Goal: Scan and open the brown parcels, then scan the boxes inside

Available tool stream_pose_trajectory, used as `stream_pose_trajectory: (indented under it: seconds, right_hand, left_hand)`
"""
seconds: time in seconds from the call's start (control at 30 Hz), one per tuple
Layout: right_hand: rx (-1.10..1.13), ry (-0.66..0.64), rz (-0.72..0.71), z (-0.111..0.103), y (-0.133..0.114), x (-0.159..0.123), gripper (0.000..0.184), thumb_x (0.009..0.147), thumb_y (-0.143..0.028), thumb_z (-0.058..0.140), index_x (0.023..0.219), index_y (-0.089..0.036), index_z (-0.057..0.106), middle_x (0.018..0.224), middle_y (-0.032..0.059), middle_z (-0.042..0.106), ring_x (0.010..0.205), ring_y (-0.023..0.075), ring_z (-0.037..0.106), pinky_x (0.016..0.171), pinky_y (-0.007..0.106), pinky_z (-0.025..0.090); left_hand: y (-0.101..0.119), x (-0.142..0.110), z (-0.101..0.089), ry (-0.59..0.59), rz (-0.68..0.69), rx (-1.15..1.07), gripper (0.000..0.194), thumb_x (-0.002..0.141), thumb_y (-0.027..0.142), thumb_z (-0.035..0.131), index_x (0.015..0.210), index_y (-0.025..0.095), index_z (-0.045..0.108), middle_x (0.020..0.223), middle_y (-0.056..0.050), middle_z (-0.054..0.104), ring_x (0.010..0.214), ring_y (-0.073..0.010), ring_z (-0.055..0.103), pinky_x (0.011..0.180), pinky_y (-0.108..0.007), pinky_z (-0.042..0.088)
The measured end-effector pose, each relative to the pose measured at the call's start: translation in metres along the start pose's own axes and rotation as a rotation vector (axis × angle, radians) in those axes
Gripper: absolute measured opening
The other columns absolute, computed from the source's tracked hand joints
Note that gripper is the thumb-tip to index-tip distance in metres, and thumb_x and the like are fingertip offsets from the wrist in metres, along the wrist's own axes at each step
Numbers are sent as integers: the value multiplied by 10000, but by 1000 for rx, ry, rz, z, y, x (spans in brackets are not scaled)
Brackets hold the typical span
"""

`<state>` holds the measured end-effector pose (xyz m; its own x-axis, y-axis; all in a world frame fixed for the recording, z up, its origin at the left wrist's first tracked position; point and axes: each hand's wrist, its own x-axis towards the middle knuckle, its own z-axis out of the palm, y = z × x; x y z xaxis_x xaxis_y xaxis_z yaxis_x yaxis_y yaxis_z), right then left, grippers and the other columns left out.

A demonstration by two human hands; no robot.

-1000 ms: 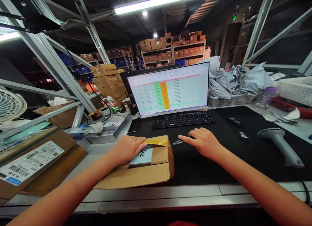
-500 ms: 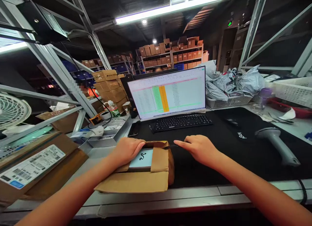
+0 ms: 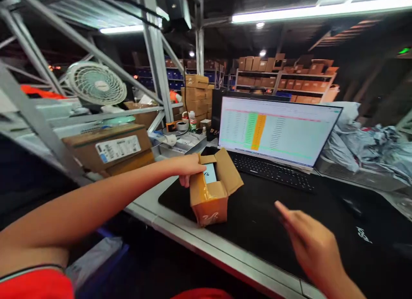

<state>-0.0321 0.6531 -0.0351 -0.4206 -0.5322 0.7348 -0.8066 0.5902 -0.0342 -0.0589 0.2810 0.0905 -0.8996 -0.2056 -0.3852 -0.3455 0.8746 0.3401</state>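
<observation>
A small open cardboard box (image 3: 210, 198) stands on the black desk mat (image 3: 257, 221), its flaps up and a pale blue item (image 3: 210, 173) showing inside. My left hand (image 3: 189, 166) is closed on the box's near left flap. My right hand (image 3: 310, 245) hovers above the mat to the right of the box, blurred by motion, fingers stretched out and holding nothing.
A monitor (image 3: 277, 131) with a spreadsheet and a black keyboard (image 3: 270, 172) stand behind the box. A labelled carton (image 3: 109, 151) and a fan (image 3: 95, 83) sit at left among metal rack struts (image 3: 154, 54). Grey mailing bags (image 3: 370, 148) pile up at right.
The view has swung left. My left hand has stood the box up and turned it, flaps now open. My right hand has drawn back from the box and the pen-like tool.
</observation>
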Motion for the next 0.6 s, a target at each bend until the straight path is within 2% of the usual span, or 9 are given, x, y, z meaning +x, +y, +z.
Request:
stream_pose_trajectory:
  seconds: [0.07,0.13,0.23,0.37,0.47,0.53,0.6]
  right_hand:
    - [-51,1,-143,9,-40,4,467,1009,-63,421,1432,-220,541,962,22,702,752,145,579,684,294,378]
    - [-131,10,-204,19,-71,12,471,996,-33,407,1408,-191,570,967,43,712,721,162,543,656,333,319]
    - [-262,2,-200,29,-93,25,500,981,-21,430,1443,-175,547,987,68,713,721,185,510,643,360,266]
    - [-390,-59,-152,30,-95,34,545,938,7,434,1435,-178,557,915,71,688,676,202,450,622,373,225]
    - [-442,-81,-140,26,-89,34,561,918,6,455,1428,-197,570,861,63,660,658,207,437,616,373,220]
    - [-512,-100,-113,24,-80,34,573,905,12,477,1426,-202,579,823,55,636,655,206,446,616,371,232]
    - [-588,-124,-59,24,-68,35,567,883,23,499,1388,-207,618,786,47,616,649,202,463,611,367,246]
  left_hand:
    - [4,3,4,1,-24,-48,515,887,415,489,1250,55,551,521,-133,670,495,-303,694,479,-316,539]
    - [7,8,8,20,-23,-80,490,870,423,530,1210,75,583,514,-118,666,453,-283,672,470,-302,528]
    - [8,12,11,42,3,-132,457,846,417,569,1176,104,608,526,-96,673,434,-255,658,468,-280,516]
    - [4,13,13,70,58,-247,467,808,394,600,1184,116,604,508,-67,655,420,-241,641,446,-262,486]
    - [-3,12,15,92,115,-387,556,765,365,630,1255,116,551,480,-41,623,399,-233,618,430,-255,466]
    - [-10,12,17,99,171,-520,627,758,380,617,1318,129,488,535,-44,647,422,-235,627,435,-266,477]
    - [-17,13,22,110,245,-683,659,768,434,577,1355,168,438,674,-61,698,507,-242,667,459,-287,511]
